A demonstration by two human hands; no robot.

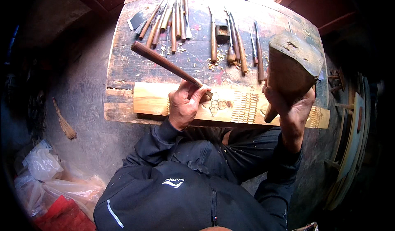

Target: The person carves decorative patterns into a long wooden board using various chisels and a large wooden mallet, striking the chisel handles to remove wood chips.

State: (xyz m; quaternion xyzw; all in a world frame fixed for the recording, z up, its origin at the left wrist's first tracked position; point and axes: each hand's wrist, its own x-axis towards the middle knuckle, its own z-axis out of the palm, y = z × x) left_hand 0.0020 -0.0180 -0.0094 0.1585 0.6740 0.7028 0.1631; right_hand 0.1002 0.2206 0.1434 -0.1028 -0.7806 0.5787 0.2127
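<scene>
My left hand [184, 106] is closed round the lower part of a wood carving chisel [162, 62]. Its long brown handle slants up to the left, and its blade end meets a pale wooden board [153, 99]. A flower outline and rows of small carved notches show on the board, which lies along the table's near edge. Above the board's right part, my right hand [294, 118] grips a large, worn wooden mallet [290, 72]. The mallet's head hides some of the table, and my right hand covers part of the board.
Several chisels [175, 25] lie at the table's far left, with more [240, 46] near its middle. Beside those is a small dark square block [222, 33], among wood shavings. A hand broom [63, 122] and plastic bags [61, 181] are on the floor at left; wooden frames [349, 136] stand right.
</scene>
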